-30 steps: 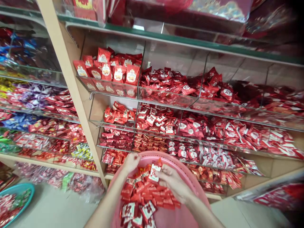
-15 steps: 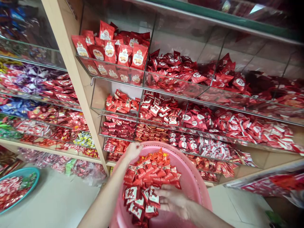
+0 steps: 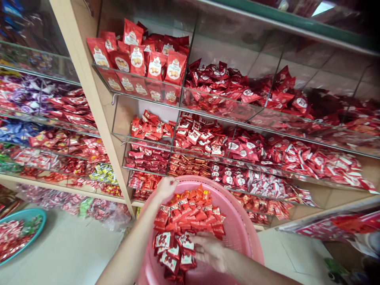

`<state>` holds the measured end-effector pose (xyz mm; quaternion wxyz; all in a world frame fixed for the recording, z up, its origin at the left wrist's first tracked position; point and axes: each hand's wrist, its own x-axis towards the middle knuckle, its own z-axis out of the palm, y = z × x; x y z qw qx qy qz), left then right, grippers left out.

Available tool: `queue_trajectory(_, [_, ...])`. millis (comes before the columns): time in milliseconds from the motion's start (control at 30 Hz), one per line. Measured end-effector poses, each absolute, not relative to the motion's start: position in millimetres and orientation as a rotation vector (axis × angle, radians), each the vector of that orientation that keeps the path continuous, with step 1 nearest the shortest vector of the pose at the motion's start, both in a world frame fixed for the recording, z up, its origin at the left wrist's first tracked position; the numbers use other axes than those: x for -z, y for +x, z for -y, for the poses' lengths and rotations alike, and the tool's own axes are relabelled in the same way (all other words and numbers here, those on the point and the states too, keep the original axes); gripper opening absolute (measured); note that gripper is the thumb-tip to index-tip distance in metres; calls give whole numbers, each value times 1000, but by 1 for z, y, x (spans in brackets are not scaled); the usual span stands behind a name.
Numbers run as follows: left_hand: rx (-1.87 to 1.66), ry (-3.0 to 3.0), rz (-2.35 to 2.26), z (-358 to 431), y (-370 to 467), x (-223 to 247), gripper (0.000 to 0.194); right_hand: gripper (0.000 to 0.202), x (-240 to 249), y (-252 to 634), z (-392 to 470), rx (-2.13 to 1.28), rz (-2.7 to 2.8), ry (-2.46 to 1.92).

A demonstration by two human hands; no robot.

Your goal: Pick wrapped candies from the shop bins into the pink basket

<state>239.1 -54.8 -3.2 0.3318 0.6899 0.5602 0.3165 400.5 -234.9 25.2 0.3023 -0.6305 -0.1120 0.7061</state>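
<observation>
A pink basket (image 3: 246,221) stands at the bottom centre, holding orange-red packets (image 3: 190,209) at its far side and red packets with white labels (image 3: 169,261) nearer to me. At the basket's far left rim, my left hand (image 3: 167,187) is closed on the edge. Inside the basket, my right hand (image 3: 209,249) has its fingers apart, touching the right side of the white-labelled packets. The hand is slightly blurred, and its fingertips partly overlap the packets.
Glass-fronted shelves (image 3: 219,156) of red packets rise just beyond the basket, with a wooden upright (image 3: 89,99) at their left. A turquoise basket (image 3: 41,227) of sweets sits on the floor at far left. Bagged sweets (image 3: 101,211) lie under the left shelves.
My right hand has shifted slightly left against the white-labelled packets, and one of them now sits a little lower. My left hand stays on the rim. The view has moved slightly.
</observation>
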Motion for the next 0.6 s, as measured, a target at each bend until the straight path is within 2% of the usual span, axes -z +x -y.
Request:
queue_trajectory(433, [-805,1830,-1487,57,239,0,32,18,-34,414,241,-1936,355,-1641])
queue_trajectory(600, [-809,1843,-1499,56,239,3,32,28,-47,432,235,-1969,505,-1545])
